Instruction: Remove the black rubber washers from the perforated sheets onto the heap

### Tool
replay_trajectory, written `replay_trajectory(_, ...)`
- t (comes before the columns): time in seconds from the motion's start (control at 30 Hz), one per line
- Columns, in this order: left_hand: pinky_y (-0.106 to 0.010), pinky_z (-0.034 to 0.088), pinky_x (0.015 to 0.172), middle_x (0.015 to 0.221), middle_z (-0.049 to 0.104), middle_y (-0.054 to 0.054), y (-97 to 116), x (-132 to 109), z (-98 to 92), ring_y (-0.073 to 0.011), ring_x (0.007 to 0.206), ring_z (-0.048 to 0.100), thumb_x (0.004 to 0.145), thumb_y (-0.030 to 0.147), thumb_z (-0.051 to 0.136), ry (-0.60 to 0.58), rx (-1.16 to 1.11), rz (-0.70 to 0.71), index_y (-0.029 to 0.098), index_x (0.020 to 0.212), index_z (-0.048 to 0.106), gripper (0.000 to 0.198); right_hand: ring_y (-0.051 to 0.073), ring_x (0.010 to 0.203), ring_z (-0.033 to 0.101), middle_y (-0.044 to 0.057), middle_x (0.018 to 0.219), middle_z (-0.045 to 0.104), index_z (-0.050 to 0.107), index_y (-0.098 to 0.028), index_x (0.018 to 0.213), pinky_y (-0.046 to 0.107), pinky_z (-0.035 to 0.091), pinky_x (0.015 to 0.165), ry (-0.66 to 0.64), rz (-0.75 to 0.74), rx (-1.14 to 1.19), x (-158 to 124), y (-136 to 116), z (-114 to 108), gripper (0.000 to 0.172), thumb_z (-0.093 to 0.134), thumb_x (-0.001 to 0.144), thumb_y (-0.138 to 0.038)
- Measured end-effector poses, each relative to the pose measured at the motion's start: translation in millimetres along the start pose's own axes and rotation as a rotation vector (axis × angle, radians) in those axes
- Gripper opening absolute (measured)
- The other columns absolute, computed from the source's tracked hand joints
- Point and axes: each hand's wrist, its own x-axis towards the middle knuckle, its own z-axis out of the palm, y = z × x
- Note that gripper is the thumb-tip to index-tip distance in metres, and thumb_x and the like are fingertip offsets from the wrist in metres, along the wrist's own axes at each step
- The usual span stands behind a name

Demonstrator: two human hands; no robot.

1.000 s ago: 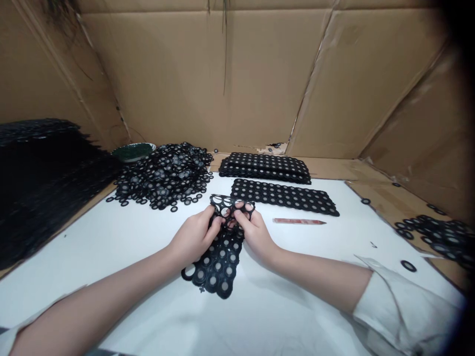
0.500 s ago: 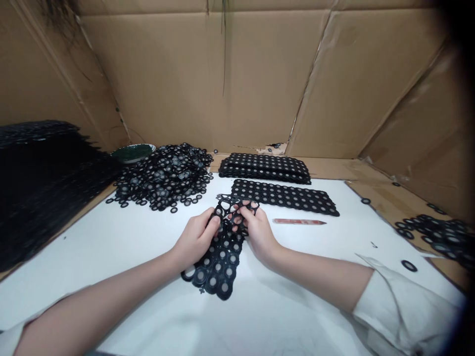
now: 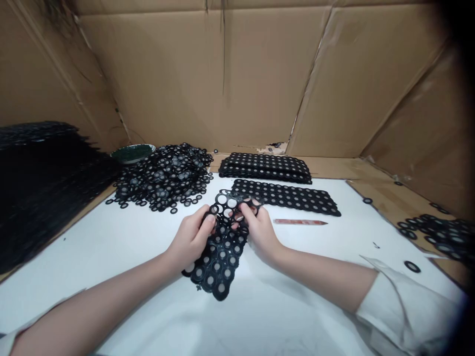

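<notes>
Both my hands grip one black punched rubber sheet [image 3: 218, 257] over the white table [image 3: 129, 247]. My left hand [image 3: 191, 240] pinches the sheet's left side near the top. My right hand [image 3: 260, 230] is closed on its right side. The sheet's far end [image 3: 227, 200] shows empty round holes, while its near part still carries black rings with grey centres. The near end rests on the table.
A heap of loose black rings [image 3: 163, 175] lies at the back left beside a green dish [image 3: 132, 152]. Two piles of full sheets [image 3: 265, 167] [image 3: 287, 195] lie behind my hands. A reddish pen [image 3: 300, 222] lies to the right. Dark stacked material [image 3: 40, 183] fills the left. Loose rings [image 3: 441, 235] lie at right. Cardboard walls [image 3: 241, 74] surround the table.
The sheet's far end has lifted and spread, with more empty holes showing. Both hands have shifted slightly away from me along the sheet.
</notes>
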Motion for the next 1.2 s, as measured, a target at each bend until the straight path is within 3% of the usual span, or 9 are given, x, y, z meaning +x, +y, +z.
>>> replay_trajectory(0.17, -0.023, 0.032, 0.054, 0.059, 0.044, 0.004, -5.5, 4.7, 7.2, -0.011, 0.057, 0.042, 0.085, 0.034, 0.03, 0.03, 0.007, -0.071, 0.018, 0.067, 0.041, 0.026, 0.018, 0.08, 0.054, 0.004, 0.073, 0.061, 0.057, -0.016, 0.067, 0.029, 0.041, 0.073, -0.025, -0.099, -0.214, -6.8, -3.1, 0.9, 0.03, 0.043, 0.078, -0.041)
replay_trajectory(0.4, -0.023, 0.033, 0.057, 0.06, 0.048, 0.004, 2.1, 3.7, 5.6, -0.0116, 0.058, 0.045, 0.084, 0.032, 0.031, 0.032, 0.152, -0.067, 0.019, 0.067, 0.045, 0.025, 0.015, 0.062, 0.056, 0.005, 0.063, 0.061, 0.058, -0.014, 0.06, 0.027, 0.043, 0.062, -0.077, 0.004, -0.161, -8.3, -5.7, 1.8, 0.038, 0.046, 0.076, -0.046)
replay_trajectory(0.57, -0.024, 0.033, 0.056, 0.059, 0.049, 0.004, 2.6, 2.1, 6.5, -0.0124, 0.056, 0.047, 0.084, 0.032, 0.03, 0.038, 0.237, -0.066, 0.02, 0.07, 0.047, 0.025, 0.014, 0.057, 0.057, 0.005, 0.063, 0.061, 0.056, -0.015, 0.062, 0.026, 0.044, 0.055, 0.051, 0.06, 0.008, -2.9, 1.1, 2.0, 0.04, 0.046, 0.073, -0.051)
replay_trajectory(0.8, -0.024, 0.034, 0.058, 0.064, 0.054, 0.002, -1.4, 3.0, 9.5, -0.0129, 0.06, 0.049, 0.084, 0.03, 0.03, -0.037, 0.21, -0.059, 0.02, 0.068, 0.043, 0.023, 0.012, 0.06, 0.056, 0.003, 0.07, 0.062, 0.062, -0.017, 0.077, 0.025, 0.046, 0.057, -0.182, -0.042, -0.05, -14.8, 0.0, 6.7, 0.033, 0.044, 0.078, -0.045)
replay_trajectory(1.2, -0.024, 0.036, 0.058, 0.068, 0.055, 0.001, 3.4, 3.3, 10.2, -0.0146, 0.063, 0.051, 0.083, 0.037, 0.032, -0.106, 0.191, -0.02, 0.02, 0.074, 0.045, 0.024, 0.011, 0.052, 0.056, 0.001, 0.064, 0.061, 0.056, -0.017, 0.075, 0.022, 0.046, 0.049, -0.112, 0.014, 0.089, -10.9, -0.3, 7.2, 0.028, 0.046, 0.077, -0.043)
